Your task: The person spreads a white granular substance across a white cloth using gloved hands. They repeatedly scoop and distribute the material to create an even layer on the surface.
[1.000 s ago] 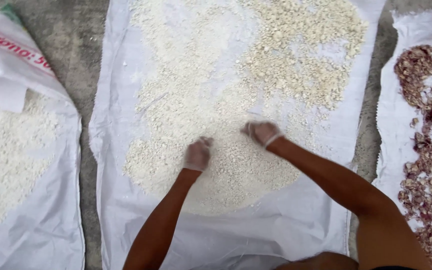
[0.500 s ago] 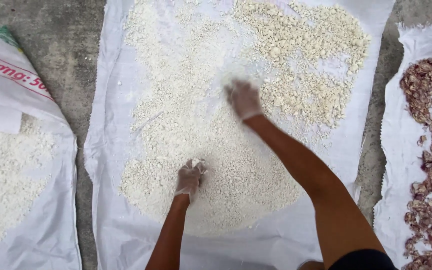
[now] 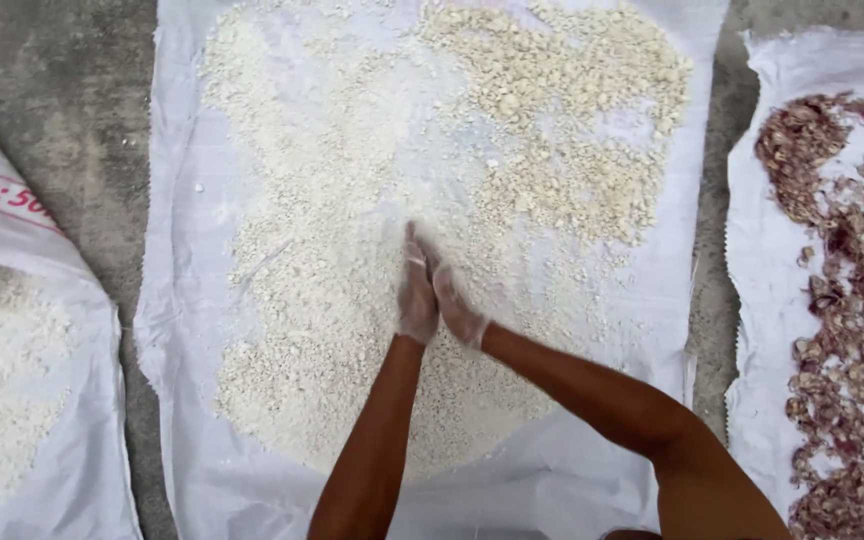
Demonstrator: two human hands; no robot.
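My left hand and my right hand are pressed together palm to palm, fingers straight and pointing away from me, both dusted white. They hover over or rest on fine white crumbly material spread across a white woven sheet on the ground. Coarser pale lumps lie at the sheet's far right. Whether anything is caught between my palms is hidden.
A second white sheet on the right carries reddish-brown flaky pieces. On the left a printed white sack lies spread with more white grains. Bare grey concrete shows between the sheets.
My hands were apart, the right reaching far up the sheet and the left lower down. They have come together in the middle, palms joined.
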